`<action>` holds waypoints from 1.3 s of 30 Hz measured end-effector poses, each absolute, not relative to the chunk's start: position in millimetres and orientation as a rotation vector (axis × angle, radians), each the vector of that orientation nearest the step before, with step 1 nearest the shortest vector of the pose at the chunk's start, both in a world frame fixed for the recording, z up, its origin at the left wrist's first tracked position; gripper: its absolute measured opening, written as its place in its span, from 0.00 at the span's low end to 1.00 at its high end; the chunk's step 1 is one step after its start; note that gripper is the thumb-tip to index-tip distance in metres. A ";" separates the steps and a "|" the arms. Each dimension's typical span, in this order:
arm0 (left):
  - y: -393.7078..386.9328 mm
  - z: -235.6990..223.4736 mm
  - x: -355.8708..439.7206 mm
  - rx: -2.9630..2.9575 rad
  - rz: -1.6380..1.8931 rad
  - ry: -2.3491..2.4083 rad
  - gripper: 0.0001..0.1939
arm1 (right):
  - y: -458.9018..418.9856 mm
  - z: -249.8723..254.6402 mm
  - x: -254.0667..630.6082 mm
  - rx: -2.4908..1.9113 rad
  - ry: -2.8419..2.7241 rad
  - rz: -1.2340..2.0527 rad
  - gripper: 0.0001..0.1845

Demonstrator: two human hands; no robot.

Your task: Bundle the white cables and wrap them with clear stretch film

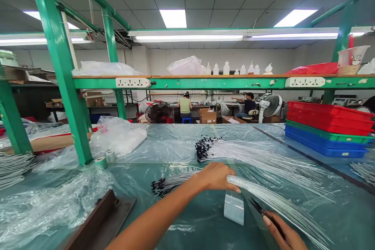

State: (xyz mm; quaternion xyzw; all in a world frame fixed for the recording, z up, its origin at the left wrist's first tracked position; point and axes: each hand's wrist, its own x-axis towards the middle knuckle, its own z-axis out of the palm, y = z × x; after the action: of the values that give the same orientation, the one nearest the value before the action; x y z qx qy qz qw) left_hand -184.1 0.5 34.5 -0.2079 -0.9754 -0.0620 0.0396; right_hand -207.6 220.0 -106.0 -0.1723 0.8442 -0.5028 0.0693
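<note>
My left hand (218,176) is closed around a bundle of thin white cables (272,196), whose black connector ends (162,187) point left. In my right hand (284,232) is a slim black pointed tool (257,205), either snips or tweezers; I cannot tell which. Its tip is just below the bundle. Beneath my left hand a whitish, translucent flat piece (233,208) stands or hangs; whether it touches the bundle is unclear. Behind the held bundle lies a larger bundle of white cables (252,154) with black connectors at its left end.
A brown metal angle piece (101,222) lies at front left near crumpled clear plastic (58,199). Tape rolls (101,162) sit by a green post (63,66). Stacked red, green and blue trays (326,125) stand right. A shelf (205,82) spans above; people work farther back.
</note>
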 end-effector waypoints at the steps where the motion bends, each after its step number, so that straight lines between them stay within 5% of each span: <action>1: 1.0 34.9 -183.8 -0.644 -0.206 -2.990 0.26 | 220.3 -107.9 -213.0 -0.490 2.546 -1.517 0.33; 20: 0.4 43.8 -185.5 -0.633 -0.300 -3.028 0.33 | 209.4 -103.9 -229.2 -0.475 2.343 -1.741 0.34; 30: 5.4 44.1 -182.4 -0.659 -0.237 -3.001 0.24 | 196.0 -97.2 -226.6 -0.592 2.480 -1.745 0.25; 39: 7.2 47.3 -179.8 -0.661 -0.215 -3.007 0.25 | 193.0 -92.3 -223.7 -0.599 2.447 -1.724 0.28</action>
State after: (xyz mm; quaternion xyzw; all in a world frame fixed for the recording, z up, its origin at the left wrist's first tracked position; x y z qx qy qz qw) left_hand -179.8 7.2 47.3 -0.2141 -0.9739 -0.0698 0.0278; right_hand -223.7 193.0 -92.3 -0.1961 0.8008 -0.5642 0.0442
